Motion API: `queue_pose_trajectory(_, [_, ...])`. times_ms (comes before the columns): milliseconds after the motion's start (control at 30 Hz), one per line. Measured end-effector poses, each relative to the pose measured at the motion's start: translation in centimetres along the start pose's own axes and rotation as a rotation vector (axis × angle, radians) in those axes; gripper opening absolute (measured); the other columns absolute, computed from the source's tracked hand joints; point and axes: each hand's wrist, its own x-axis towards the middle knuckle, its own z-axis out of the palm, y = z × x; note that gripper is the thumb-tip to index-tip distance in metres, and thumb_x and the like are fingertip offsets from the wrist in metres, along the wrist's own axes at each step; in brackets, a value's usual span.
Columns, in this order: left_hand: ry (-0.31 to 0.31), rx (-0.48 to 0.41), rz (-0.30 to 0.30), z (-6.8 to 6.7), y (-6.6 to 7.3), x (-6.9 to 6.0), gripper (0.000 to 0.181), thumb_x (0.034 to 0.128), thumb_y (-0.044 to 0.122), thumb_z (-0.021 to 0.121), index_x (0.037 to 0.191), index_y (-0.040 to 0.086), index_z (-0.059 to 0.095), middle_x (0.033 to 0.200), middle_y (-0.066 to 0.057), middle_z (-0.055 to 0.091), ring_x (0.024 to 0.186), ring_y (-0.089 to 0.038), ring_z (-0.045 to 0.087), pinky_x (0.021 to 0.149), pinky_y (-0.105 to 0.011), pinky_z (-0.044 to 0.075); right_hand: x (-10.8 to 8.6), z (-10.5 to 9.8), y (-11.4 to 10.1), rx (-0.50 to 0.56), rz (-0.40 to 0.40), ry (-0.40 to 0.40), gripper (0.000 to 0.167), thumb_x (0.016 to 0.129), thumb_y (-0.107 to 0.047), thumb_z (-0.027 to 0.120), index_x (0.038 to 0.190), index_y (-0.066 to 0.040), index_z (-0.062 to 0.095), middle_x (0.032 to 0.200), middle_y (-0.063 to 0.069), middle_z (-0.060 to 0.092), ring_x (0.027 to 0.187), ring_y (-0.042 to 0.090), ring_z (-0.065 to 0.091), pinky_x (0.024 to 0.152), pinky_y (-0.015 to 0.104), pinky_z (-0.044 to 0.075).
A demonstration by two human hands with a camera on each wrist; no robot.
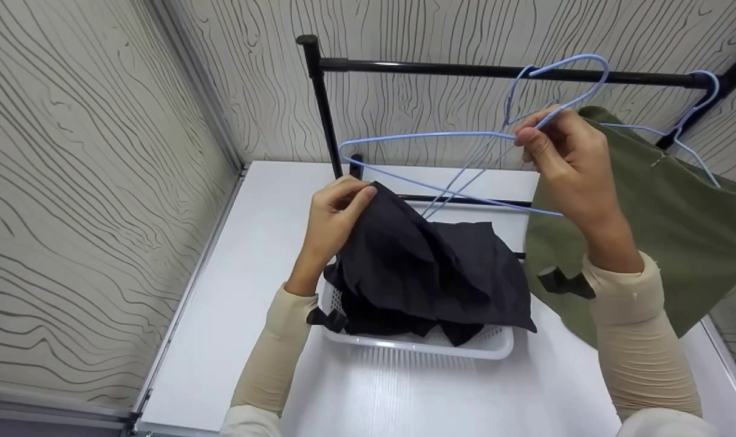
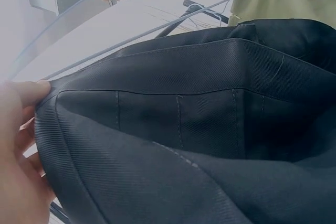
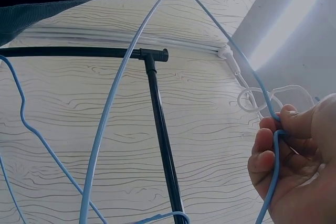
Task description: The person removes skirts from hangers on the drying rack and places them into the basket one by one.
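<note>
Left hand (image 1: 334, 212): fingers pinching edge of dark garment (image 1: 404, 261), which drapes over white basket (image 1: 416, 348). Right hand (image 1: 571, 158): fingers pinching blue hanger (image 1: 416, 134) near its hook. I'd keep edge taut, hanger steady.

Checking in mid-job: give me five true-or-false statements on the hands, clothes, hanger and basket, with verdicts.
1. The right hand holds a blue hanger. True.
2. The green garment lies in the basket. False: it hangs from the rack.
3. The left hand pinches the dark garment by its edge. True.
4. The basket is black. False: it is white.
5. The right hand grips the green garment. False: that hand has the blue hanger.
</note>
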Motion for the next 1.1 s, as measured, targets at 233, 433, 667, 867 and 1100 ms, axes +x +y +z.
queue_pose_trajectory(233, [-0.026, -0.005, -0.017, 0.8, -0.3, -0.2, 0.011, 0.1005, 0.008, 0.074, 0.103, 0.001, 0.082, 0.093, -0.013, 0.074, 0.081, -0.008, 0.065, 0.074, -0.021, 0.053, -0.1, 0.0, 0.2, 0.012, -0.004, 0.002, 0.018, 0.105, -0.003, 0.064, 0.109, 0.015, 0.066, 0.092, -0.012, 0.065, 0.07, 0.005, 0.055, 0.064, 0.016, 0.044])
queue_pose_trajectory(433, [-0.038, 0.039, -0.044, 1.4, -0.5, -0.4, 0.01, 0.1001, 0.011, 0.075, 0.102, 0.004, 0.083, 0.091, -0.01, 0.074, 0.078, -0.007, 0.061, 0.07, -0.019, 0.05, -0.2, 0.0, 0.4, 0.006, 0.014, 0.006, 0.018, 0.104, -0.003, 0.065, 0.108, 0.015, 0.066, 0.092, -0.013, 0.065, 0.071, 0.006, 0.055, 0.066, 0.016, 0.046])
queue_pose_trajectory(667, [-0.077, 0.088, -0.069, 2.4, -1.0, -0.8, 0.012, 0.1005, 0.013, 0.075, 0.103, 0.004, 0.083, 0.093, -0.01, 0.076, 0.08, -0.009, 0.067, 0.078, -0.021, 0.057, -0.2, -0.1, 0.5, -0.007, 0.029, 0.004, 0.019, 0.105, -0.005, 0.064, 0.109, 0.014, 0.066, 0.092, -0.015, 0.065, 0.071, 0.003, 0.056, 0.066, 0.016, 0.047])
queue_pose_trajectory(867, [-0.142, 0.137, -0.076, 3.5, -1.6, -1.4, 0.015, 0.1016, 0.016, 0.074, 0.107, 0.005, 0.083, 0.099, -0.008, 0.079, 0.082, -0.012, 0.067, 0.08, -0.022, 0.058, -0.3, -0.1, 0.6, -0.005, 0.027, 0.017, 0.018, 0.105, -0.004, 0.065, 0.107, 0.013, 0.067, 0.094, -0.017, 0.066, 0.07, 0.004, 0.056, 0.065, 0.017, 0.047])
queue_pose_trajectory(1100, [-0.227, 0.192, -0.102, 4.7, -2.6, -2.3, 0.018, 0.103, 0.02, 0.073, 0.11, 0.007, 0.083, 0.104, -0.006, 0.08, 0.092, -0.012, 0.072, 0.084, -0.023, 0.058, -0.4, -0.1, 0.9, 0.013, 0.037, 0.045, 0.019, 0.104, -0.004, 0.066, 0.105, 0.015, 0.066, 0.093, -0.015, 0.067, 0.068, 0.005, 0.056, 0.063, 0.018, 0.046])
